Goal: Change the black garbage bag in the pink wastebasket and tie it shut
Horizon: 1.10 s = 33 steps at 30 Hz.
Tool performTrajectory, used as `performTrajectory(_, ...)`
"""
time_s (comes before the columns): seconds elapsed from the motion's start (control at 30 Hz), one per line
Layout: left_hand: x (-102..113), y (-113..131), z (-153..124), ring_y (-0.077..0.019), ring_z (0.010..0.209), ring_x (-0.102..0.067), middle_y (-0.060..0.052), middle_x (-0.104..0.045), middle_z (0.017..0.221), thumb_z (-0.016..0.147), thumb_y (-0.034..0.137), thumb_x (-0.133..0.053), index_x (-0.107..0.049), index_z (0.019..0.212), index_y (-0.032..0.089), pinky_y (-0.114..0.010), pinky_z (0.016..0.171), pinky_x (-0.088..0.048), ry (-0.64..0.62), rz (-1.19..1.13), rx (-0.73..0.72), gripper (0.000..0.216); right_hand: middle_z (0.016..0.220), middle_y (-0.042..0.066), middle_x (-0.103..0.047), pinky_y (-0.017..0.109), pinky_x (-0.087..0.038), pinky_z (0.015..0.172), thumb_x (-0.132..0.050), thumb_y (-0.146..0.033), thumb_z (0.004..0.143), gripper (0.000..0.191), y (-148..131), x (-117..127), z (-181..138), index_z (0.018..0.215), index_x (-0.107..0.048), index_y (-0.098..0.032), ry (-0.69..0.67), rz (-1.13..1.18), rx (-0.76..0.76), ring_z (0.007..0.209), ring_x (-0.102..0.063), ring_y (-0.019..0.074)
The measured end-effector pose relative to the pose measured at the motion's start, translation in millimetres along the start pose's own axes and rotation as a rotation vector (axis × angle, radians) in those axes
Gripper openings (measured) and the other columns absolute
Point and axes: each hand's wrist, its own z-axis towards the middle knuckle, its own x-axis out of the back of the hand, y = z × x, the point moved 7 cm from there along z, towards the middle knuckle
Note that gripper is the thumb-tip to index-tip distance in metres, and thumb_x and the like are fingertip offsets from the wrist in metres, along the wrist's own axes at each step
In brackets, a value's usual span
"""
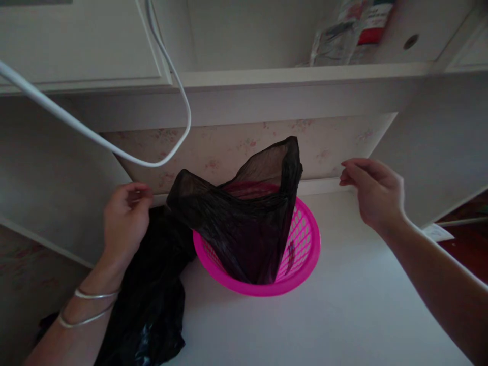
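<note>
A thin black plastic bag (244, 218) stands partly inside a bright pink mesh basket (305, 244) on a white surface, its mouth puffed up above the rim. My left hand (125, 218), with thin bangles on the wrist, has its fingers curled at the bag's left edge, above a crumpled black bag (152, 300) lying beside the basket. My right hand (373, 193) hovers to the right of the basket, apart from the bag, fingers loosely bent and holding nothing.
A white cable (179, 86) loops down from above at the left. A shelf (305, 73) overhead carries packets (343, 35). Floral wallpaper (229, 147) backs the white surface (343, 315). A dark red floor (468, 244) shows at the right.
</note>
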Motion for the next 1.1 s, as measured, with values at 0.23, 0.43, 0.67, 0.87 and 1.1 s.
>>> performTrajectory(0.23,-69,124,-50,-0.0291,0.133,-0.056,-0.012,-0.063,0.142,0.100,0.039,-0.055,-0.061,0.136,0.019,-0.048,0.117,-0.040,-0.502,0.385,-0.925,0.042,0.127,0.012,-0.072,0.059,-0.025,0.120,-0.060,-0.031,0.094,0.038,-64,-108,-67,0.131,-0.067,-0.023,-0.867,-0.607,0.876,0.120,-0.064,0.0312)
performTrajectory(0.43,-106,83,-34,-0.0288,0.105,-0.070,-0.011,-0.076,0.110,0.101,0.037,-0.053,-0.066,0.132,0.019,-0.056,0.111,-0.043,-0.715,0.618,-0.870,0.038,0.086,0.007,-0.078,0.060,-0.024,0.118,-0.051,-0.032,0.100,0.029,-32,-97,-57,0.106,-0.078,-0.026,-0.921,-0.856,0.891,0.086,-0.069,0.0262)
performTrajectory(0.67,-36,105,-98,-0.0242,0.101,-0.065,-0.010,-0.070,0.105,0.093,0.020,-0.061,-0.072,0.093,0.021,-0.040,0.092,-0.053,-0.536,0.271,-1.055,0.011,0.079,0.001,-0.074,0.053,-0.038,0.113,-0.068,-0.025,0.089,0.008,-58,-29,-100,0.095,-0.073,-0.028,-0.776,-0.636,1.059,0.074,-0.066,0.0208)
performTrajectory(0.87,-5,101,-149,-0.0196,0.109,-0.064,-0.002,-0.077,0.111,0.092,0.008,-0.059,-0.068,0.093,0.020,-0.041,0.113,-0.040,-0.656,0.109,-1.123,0.015,0.068,0.002,-0.065,0.042,-0.049,0.080,-0.058,-0.010,0.089,0.012,-51,-5,-154,0.086,-0.063,-0.021,-0.859,-0.504,1.176,0.065,-0.057,0.0197)
performTrajectory(1.1,-20,74,-171,-0.0185,0.080,-0.064,0.000,-0.076,0.088,0.095,0.010,-0.053,-0.070,0.090,0.020,-0.039,0.091,-0.046,-0.663,0.201,-1.170,0.020,0.065,0.003,-0.063,0.036,-0.035,0.062,-0.047,-0.006,0.096,0.029,-18,-26,-166,0.073,-0.058,-0.020,-1.035,-0.628,1.044,0.059,-0.053,0.0168)
